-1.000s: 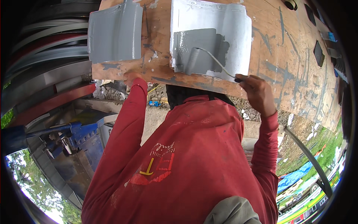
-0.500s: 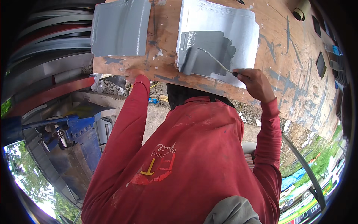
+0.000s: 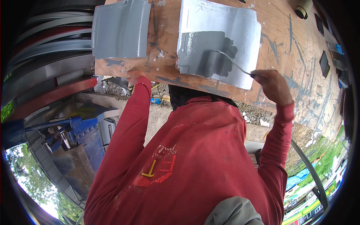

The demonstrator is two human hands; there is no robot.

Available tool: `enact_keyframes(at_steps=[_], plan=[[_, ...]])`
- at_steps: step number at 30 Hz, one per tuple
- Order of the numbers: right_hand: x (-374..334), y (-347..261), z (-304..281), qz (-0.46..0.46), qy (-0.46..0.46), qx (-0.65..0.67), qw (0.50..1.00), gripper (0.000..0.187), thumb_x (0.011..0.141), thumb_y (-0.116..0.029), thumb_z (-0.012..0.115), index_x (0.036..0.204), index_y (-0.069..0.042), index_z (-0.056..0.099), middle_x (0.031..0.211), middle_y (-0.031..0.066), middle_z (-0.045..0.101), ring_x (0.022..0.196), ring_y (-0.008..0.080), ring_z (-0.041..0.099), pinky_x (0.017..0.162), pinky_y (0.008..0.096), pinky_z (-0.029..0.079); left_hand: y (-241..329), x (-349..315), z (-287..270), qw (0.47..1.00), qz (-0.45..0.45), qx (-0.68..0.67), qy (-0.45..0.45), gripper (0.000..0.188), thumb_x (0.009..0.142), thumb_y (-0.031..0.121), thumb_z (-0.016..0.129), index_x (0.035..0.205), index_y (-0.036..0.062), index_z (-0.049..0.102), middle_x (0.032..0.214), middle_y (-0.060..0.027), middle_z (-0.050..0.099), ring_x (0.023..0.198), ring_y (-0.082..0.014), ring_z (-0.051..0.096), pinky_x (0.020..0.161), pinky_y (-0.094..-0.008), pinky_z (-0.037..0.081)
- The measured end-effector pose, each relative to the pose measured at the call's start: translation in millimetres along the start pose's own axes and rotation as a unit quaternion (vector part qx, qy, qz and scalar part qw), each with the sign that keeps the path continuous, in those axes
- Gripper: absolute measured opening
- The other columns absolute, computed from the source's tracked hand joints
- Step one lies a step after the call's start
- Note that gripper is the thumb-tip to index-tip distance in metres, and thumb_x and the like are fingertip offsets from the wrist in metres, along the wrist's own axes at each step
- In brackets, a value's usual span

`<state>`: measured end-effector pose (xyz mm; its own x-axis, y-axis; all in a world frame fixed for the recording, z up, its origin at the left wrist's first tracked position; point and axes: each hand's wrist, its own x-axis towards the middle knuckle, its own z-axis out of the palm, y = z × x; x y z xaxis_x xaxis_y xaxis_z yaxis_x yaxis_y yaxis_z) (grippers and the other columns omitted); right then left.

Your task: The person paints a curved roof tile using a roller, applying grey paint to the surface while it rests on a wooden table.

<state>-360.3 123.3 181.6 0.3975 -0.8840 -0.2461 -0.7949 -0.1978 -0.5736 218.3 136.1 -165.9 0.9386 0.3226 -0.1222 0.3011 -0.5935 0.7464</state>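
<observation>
Two tiles lie side by side on the board (image 3: 279, 50), a strip of it between them: the left tile (image 3: 120, 32) at the left end, the right tile (image 3: 215, 24) nearer the middle. The roller (image 3: 209, 63) is on the right tile's near half, its handle running right into the right hand (image 3: 273, 86). The left hand (image 3: 135, 76) is at the board's near edge, below the left tile. Curved strips (image 3: 56, 39) sit left of the board; a tube (image 3: 303, 10) is at far right.
</observation>
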Motion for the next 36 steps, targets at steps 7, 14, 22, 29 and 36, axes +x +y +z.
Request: enact_keyframes(at_steps=[7,14,22,29,36], plan=[[-6,-50,12,-0.003,0.072,-0.060,0.996,0.017,0.094,-0.019,0.068,0.107,-0.018,0.079,0.085,0.0105,0.073,0.073,0.0322,0.070,0.062,0.0422,0.053,45,-51,-36,0.995,-0.011,0.045,-0.083,0.062,0.098,0.055,0.051,0.131,0.0043,0.064,0.124,-0.0208,0.070,0.112,-0.0398,0.069,0.094,-0.0515,0.055],[-30,-44,67,-0.011,0.166,-0.020,0.986,0.024,0.088,-0.013,0.074,0.111,-0.017,0.079,0.077,0.0055,0.063,0.067,0.0271,0.064,0.057,0.0407,0.049,24,-39,-23,0.998,0.033,0.011,-0.044,0.063,0.098,0.053,0.054,0.131,0.0007,0.064,0.121,-0.0233,0.070,0.111,-0.0413,0.068,0.094,-0.0505,0.056],[-35,-40,77,-0.033,0.203,-0.042,0.978,0.027,0.088,-0.013,0.072,0.113,-0.019,0.078,0.079,0.0048,0.064,0.072,0.0243,0.065,0.059,0.0397,0.051,28,-42,-17,0.998,0.015,0.013,-0.063,0.058,0.098,0.052,0.053,0.132,0.0045,0.063,0.123,-0.0214,0.070,0.108,-0.0422,0.069,0.091,-0.0521,0.056],[-37,-45,72,-0.019,0.195,-0.043,0.980,0.025,0.090,-0.012,0.070,0.113,-0.017,0.078,0.079,0.0062,0.065,0.069,0.0261,0.065,0.059,0.0406,0.051,29,-48,-24,0.997,0.011,-0.012,-0.079,0.055,0.099,0.052,0.053,0.130,0.0074,0.064,0.124,-0.0202,0.070,0.108,-0.0403,0.069,0.089,-0.0530,0.056],[-35,-47,57,0.038,0.106,0.036,0.993,0.020,0.093,-0.017,0.070,0.110,-0.015,0.079,0.084,0.0105,0.071,0.072,0.0327,0.068,0.063,0.0428,0.053,34,-41,-29,0.998,-0.002,0.016,-0.055,0.056,0.099,0.052,0.052,0.133,0.0079,0.062,0.125,-0.0207,0.069,0.110,-0.0404,0.069,0.091,-0.0530,0.055]])
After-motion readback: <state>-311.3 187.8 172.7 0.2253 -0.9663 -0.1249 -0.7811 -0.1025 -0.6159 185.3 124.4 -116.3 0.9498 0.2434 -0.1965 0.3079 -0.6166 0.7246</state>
